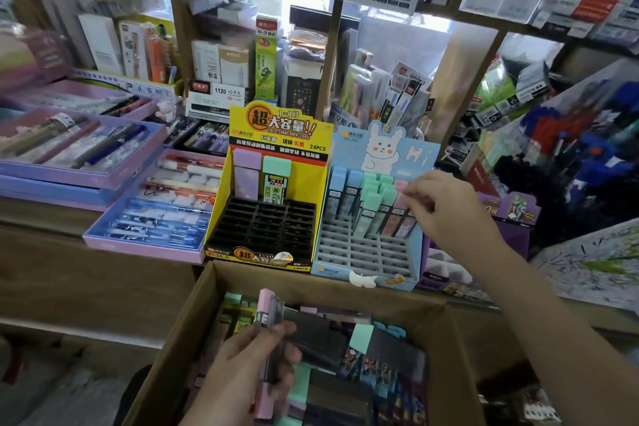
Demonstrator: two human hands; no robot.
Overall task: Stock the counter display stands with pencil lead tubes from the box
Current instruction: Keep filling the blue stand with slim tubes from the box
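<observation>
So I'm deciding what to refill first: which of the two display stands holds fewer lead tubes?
The yellow cardboard stand, on the left: just a lilac-capped tube and a mint-capped tube stand in it. The pale blue bunny stand holds many more.

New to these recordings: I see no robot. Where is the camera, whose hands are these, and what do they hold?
No robot: a person works bare-handed, filmed by one head-worn camera looking down. The left hand grips a few tubes over the box. The right hand reaches to the blue stand, fingers pinching a pink tube in its back row. The yellow stand beside it holds a purple tube and a green tube; its other slots are empty.
</observation>
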